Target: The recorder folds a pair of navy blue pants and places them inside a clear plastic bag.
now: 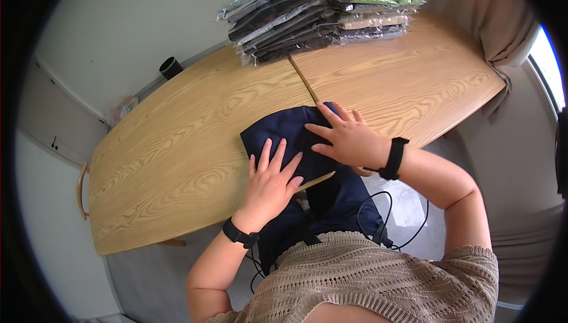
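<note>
My left hand [269, 184] and my right hand [353, 141], both open with fingers spread, rest upon the dark blue cloth [284, 124], which lies directly under them at the near edge of the table [177, 151], its far border slanting away rightward.

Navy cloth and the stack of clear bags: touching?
Apart. The head view shows bare wooden tabletop between the far edge of the navy cloth and the stack of clear bags.
</note>
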